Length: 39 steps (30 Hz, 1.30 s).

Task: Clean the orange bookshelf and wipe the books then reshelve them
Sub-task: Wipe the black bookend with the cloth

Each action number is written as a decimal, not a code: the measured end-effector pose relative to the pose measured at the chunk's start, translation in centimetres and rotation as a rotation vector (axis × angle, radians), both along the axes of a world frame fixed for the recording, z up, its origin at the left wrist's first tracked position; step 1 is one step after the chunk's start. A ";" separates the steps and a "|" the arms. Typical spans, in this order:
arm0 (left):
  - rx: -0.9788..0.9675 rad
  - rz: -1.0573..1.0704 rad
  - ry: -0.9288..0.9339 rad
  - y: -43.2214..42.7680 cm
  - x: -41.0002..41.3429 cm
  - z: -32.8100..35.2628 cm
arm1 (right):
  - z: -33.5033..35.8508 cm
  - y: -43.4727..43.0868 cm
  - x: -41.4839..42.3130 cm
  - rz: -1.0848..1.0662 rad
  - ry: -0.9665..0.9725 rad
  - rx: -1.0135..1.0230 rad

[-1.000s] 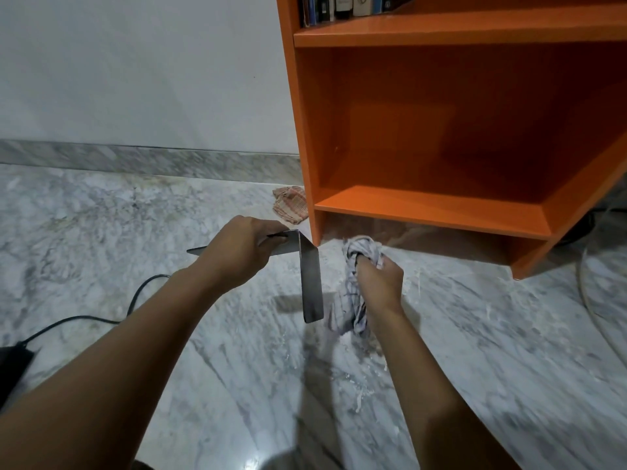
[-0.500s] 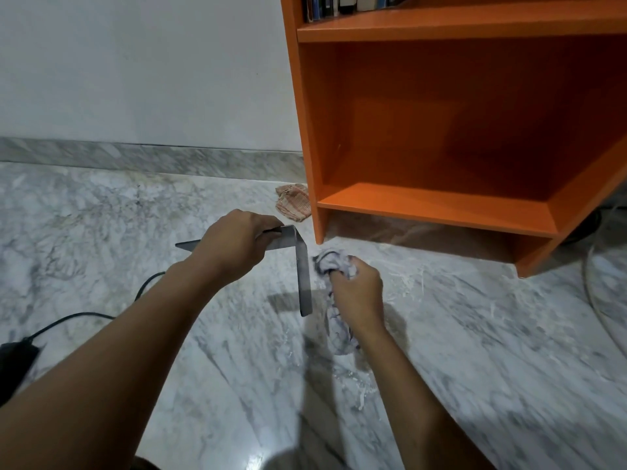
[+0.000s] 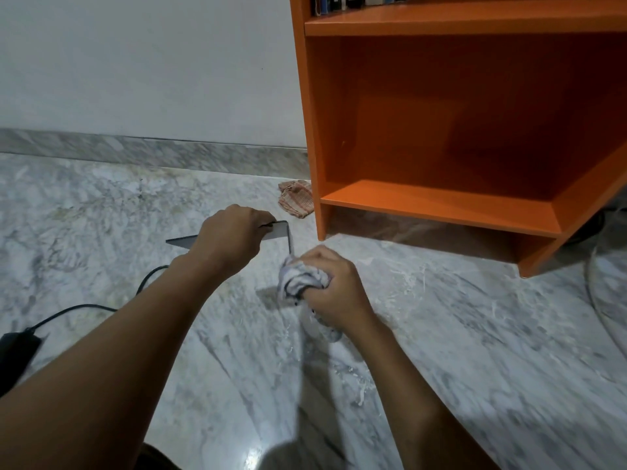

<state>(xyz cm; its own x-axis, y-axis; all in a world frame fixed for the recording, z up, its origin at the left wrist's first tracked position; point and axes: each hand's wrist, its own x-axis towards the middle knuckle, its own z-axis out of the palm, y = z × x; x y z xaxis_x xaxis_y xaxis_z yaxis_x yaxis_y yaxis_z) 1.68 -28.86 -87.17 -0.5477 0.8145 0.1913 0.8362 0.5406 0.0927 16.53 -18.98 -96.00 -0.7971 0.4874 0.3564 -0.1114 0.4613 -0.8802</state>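
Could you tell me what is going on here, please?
A person is wiping a grey L-shaped metal piece, likely a bookend. The left hand grips it above the floor, while the right hand holds a bunched cloth against its hanging arm. Books stand on the orange bookshelf's upper shelf.

We see a bookshelf (image 3: pixel 437 205) in bright, flat orange, browner in its shaded back. The books (image 3: pixel 334 2) on its upper board show dark blue, black and white spines. The bent metal plate (image 3: pixel 278 230) is plain dull grey. The bunched cloth (image 3: pixel 298 283) is whitish with dark grey stripes. A second rag (image 3: pixel 295 203) is pale pink with a reddish check. The floor (image 3: pixel 101 232) is white marble with grey veins and faint yellowish stains; the skirting (image 3: pixel 152 154) is greyer marble. We find the wall (image 3: pixel 135 62) plain off-white, the cable (image 3: pixel 81 308) and adapter (image 3: pixel 15 347) black.
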 end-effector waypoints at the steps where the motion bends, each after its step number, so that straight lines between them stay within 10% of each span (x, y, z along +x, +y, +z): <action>1: 0.023 0.025 0.004 -0.4 -0.4 -0.2 | -0.6 -0.2 0.1 0.051 -0.033 0.000; 7: 0.178 0.017 0.025 -1.2 -0.6 -0.3 | -2.4 0.9 1.5 -0.146 -0.327 -0.298; 11: 0.199 -0.023 0.007 -1.2 -0.2 -0.4 | -0.4 1.6 0.7 -0.487 -0.159 -0.642; 19: 0.286 -0.137 -0.199 -0.1 0.5 -1.0 | 0.0 -1.5 -1.0 -0.335 -0.062 -0.386; 25: 0.274 -0.096 -0.271 -1.1 0.9 -0.8 | -3.4 1.8 0.7 -0.628 -0.341 -0.785; 34: 0.166 -0.135 -0.317 -0.6 1.3 -1.0 | 2.2 -0.7 -1.5 -0.325 0.010 -0.306; 39: 0.207 -0.157 -0.376 -0.8 2.5 -0.7 | -2.2 3.2 -0.8 -0.496 -0.379 -0.613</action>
<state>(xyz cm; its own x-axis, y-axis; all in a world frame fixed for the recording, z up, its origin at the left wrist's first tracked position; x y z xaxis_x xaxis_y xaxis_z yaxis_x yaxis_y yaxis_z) 4.14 -29.64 -87.89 -0.4833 0.8587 0.1704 0.7941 0.3481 0.4982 15.73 -15.78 -98.25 -0.4536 0.8287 -0.3279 0.3268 -0.1877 -0.9263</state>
